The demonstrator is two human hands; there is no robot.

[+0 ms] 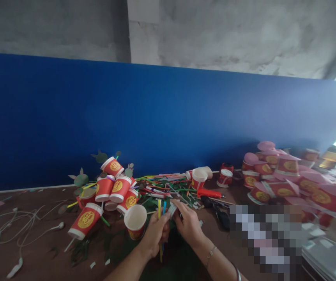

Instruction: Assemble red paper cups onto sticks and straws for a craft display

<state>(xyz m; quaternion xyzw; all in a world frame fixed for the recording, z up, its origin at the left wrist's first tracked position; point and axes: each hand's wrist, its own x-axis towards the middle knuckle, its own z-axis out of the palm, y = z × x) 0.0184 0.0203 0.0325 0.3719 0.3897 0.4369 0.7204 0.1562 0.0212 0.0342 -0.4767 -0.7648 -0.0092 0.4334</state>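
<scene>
My left hand (158, 230) is closed round a yellow straw (160, 208) and a blue straw (164, 207), both upright. Close beside it, my right hand (190, 224) pinches a small pale strip (172, 208) near the straws' upper part; its exact kind is unclear. Just left of my hands stands an open paper cup (135, 218), white inside. Red paper cups with gold emblems lie in a heap farther left, among them a tilted cup (85, 220) with a straw poking out. Behind my hands, loose coloured straws (165, 183) are scattered.
A red-handled tool (210, 193) and black scissors (222, 214) lie right of my hands. Red cups with pink paper tops (287, 166) crowd the right side. White earphones (16, 268) with tangled cords are at left. A blue panel (156, 125) backs the brown table (48, 257).
</scene>
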